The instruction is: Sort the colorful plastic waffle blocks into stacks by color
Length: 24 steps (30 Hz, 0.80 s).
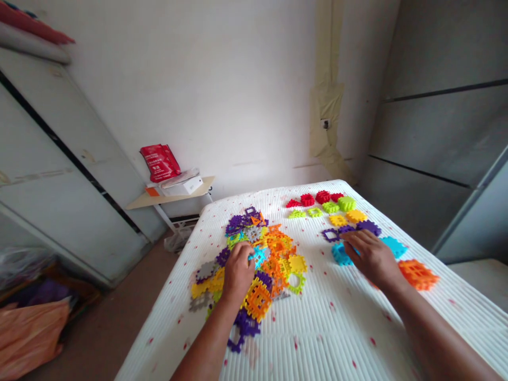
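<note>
Two hands busy: your left hand [238, 270] curled into mixed tile pile [254, 264], fingers pinching cyan tile [259, 257]; right hand [371, 256] flat, fingers spread over cyan stack [341, 255] (sorted side). Careless lift could drag interlocked neighbours; right forearm sweep could scatter orange stack [418, 274].

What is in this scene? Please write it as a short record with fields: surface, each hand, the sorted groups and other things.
surface: white ribbed mattress
left hand: on the mixed pile of plastic tiles, fingers at a blue tile
right hand: flat on the blue stack
sorted groups: red tiles, green tiles, yellow tiles, purple tiles, orange stack
other: side table with red bag
</note>
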Available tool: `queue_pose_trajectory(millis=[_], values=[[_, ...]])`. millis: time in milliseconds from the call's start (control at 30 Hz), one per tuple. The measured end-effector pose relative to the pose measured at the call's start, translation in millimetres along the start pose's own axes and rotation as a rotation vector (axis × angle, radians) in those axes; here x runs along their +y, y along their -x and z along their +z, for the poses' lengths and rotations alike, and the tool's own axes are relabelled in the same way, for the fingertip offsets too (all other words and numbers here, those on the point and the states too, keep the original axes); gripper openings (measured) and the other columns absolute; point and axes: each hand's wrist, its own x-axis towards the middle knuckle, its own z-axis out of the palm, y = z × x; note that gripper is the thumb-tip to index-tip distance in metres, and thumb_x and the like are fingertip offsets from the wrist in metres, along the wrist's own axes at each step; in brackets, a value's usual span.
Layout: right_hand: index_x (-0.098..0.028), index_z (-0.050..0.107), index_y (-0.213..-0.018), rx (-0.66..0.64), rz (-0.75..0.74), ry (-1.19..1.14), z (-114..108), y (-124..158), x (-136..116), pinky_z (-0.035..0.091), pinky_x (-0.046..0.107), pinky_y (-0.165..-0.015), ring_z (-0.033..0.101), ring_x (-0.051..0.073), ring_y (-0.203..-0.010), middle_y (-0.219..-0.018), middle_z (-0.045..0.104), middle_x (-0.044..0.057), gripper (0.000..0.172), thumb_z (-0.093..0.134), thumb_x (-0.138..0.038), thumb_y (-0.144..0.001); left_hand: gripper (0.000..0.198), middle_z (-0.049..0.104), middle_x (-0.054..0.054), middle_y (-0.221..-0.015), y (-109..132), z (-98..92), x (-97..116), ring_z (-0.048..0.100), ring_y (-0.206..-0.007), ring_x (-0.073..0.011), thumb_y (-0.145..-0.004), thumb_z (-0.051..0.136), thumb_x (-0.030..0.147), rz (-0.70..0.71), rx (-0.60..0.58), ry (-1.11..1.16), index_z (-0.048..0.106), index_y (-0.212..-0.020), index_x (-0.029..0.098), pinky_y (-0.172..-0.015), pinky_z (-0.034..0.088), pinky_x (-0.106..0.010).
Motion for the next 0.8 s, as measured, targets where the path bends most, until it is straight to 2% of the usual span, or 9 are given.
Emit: queue_pose_trajectory(millis=[133,333,433,533,600,667,800], values=[[-0.016,0.067,-0.093,-0.035,0.020,-0.043,1.7,-0.6,-8.1,0.049,0.032,-0.073,0.061,0.020,-0.078,-0.088,0.070,0.008,0.023,0.045,-0.019,-0.090,0.024,0.061,-0.005,-0.102,10.4,-1.1,12.7,0.056,-0.101,-0.0232,-0.063,0.051,-0.001,0.074,0.038,-0.044,0.058,-0.069,0.022,-0.092,0.044,-0.040],[-0.018,0.067,-0.093,-0.085,0.052,-0.292,6.4,-4.0,-37.5,0.051,0.034,-0.073,0.063,0.020,-0.082,-0.087,0.069,0.010,0.023,0.044,-0.021,-0.091,0.031,0.058,-0.005,-0.086,27.4,-1.3,41.7,0.058,-0.084,-0.0183,-0.068,0.045,-0.003,0.246,0.191,-0.011,0.061,-0.075,0.023,-0.077,0.050,-0.032],[-0.019,0.065,-0.097,-0.143,0.132,-0.535,9.0,-4.8,-64.3,0.052,0.034,-0.071,0.063,0.019,-0.079,-0.087,0.068,0.009,0.022,0.050,-0.033,-0.090,0.029,0.058,-0.004,-0.082,33.6,0.4,53.6,0.058,-0.078,-0.0169,-0.070,0.046,-0.001,0.314,0.204,0.028,0.061,-0.077,0.023,-0.074,0.050,-0.030],[-0.018,0.062,-0.104,-0.262,0.266,-0.720,11.6,-5.2,-93.1,0.050,0.030,-0.063,0.061,0.018,-0.072,-0.090,0.067,0.008,0.039,0.060,-0.048,-0.080,0.027,0.059,-0.004,-0.082,37.2,3.9,57.9,0.058,-0.078,-0.0169,-0.073,0.047,0.001,0.367,0.216,0.024,0.060,-0.079,0.023,-0.073,0.050,-0.030],[-0.017,0.060,-0.107,-0.326,0.333,-0.761,13.2,-5.5,-109.1,0.049,0.030,-0.062,0.060,0.018,-0.073,-0.093,0.066,0.008,0.052,0.066,-0.055,-0.072,0.026,0.060,-0.005,-0.081,39.1,7.5,58.0,0.058,-0.078,-0.0168,-0.075,0.047,0.001,0.399,0.218,0.008,0.060,-0.080,0.023,-0.073,0.050,-0.029],[-0.017,0.058,-0.107,-0.338,0.362,-0.756,14.9,-5.8,-120.2,0.049,0.031,-0.065,0.060,0.019,-0.076,-0.093,0.065,0.008,0.057,0.069,-0.057,-0.067,0.024,0.060,-0.005,-0.080,41.0,11.5,58.0,0.058,-0.077,-0.0168,-0.077,0.048,0.002,0.423,0.204,-0.004,0.060,-0.080,0.023,-0.071,0.051,-0.028],[-0.018,0.057,-0.102,-0.331,0.355,-0.769,17.2,-5.8,-127.9,0.048,0.032,-0.069,0.058,0.020,-0.080,-0.088,0.062,0.006,0.045,0.071,-0.046,-0.070,0.021,0.061,-0.005,-0.078,43.3,18.5,60.4,0.059,-0.074,-0.0163,-0.081,0.050,0.006,0.449,0.176,-0.007,0.062,-0.080,0.023,-0.071,0.052,-0.028]])
